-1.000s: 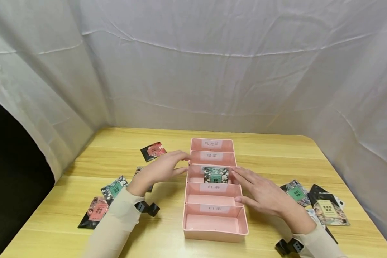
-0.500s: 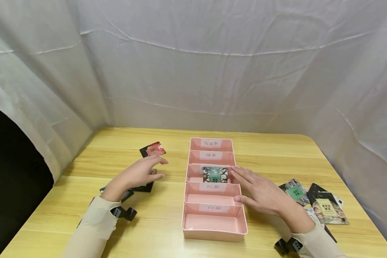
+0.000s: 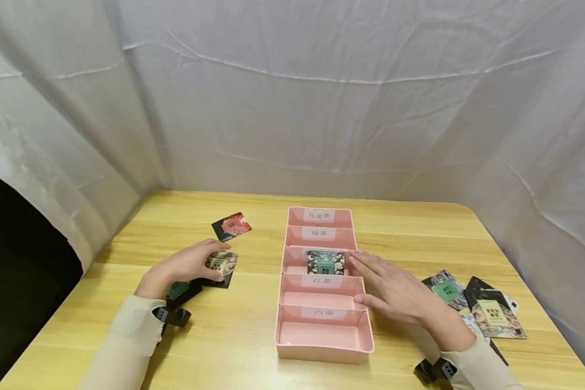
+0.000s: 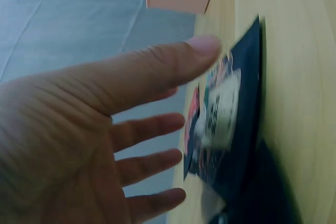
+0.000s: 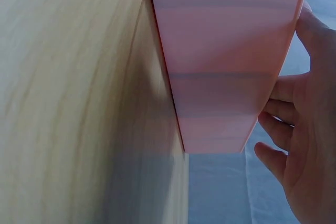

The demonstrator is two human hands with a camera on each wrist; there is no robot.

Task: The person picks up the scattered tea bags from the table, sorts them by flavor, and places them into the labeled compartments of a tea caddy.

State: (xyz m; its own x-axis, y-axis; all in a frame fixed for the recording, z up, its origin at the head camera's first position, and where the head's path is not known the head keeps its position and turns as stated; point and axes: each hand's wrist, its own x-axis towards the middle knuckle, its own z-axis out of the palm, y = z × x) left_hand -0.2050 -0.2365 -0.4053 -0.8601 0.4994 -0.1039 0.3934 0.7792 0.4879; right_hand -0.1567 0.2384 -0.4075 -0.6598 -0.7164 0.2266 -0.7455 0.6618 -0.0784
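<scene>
Sachet with a green label [image 3: 177, 290]: is that the first, starting from the left?

Yes, one, partly covered by the left forearm and its single black wrist camera [image 3: 177, 317]. The arm hides too much to count that group exactly.

And the left hand [image 3: 184, 266]?

Relaxed, fingers apart, gripping nothing that shows. Its thumb and fingertips are at the left side of one cream-labelled sachet [image 3: 224, 262] lying on the table [image 3: 248, 330]; I can't tell whether they touch it. Just behind lies one red-labelled sachet [image 3: 232, 224].

What about the middle?

One pink box [image 3: 324, 355], five compartments in a row. One green-and-black sachet [image 3: 325, 264] stands tilted in the third, so either way you count. Four white paper labels [image 3: 322, 281] show plainly, and part of a fifth behind that packet.

Right hand [image 3: 397, 290]?

Fingers extended, not curled round anything; fingertips and thumb rest at the box's right rim.

Far right?

One overlapping pile [image 3: 494, 317]: two packets show their labels, one green, one yellow. Edges of others peek out, too covered to count.
</scene>
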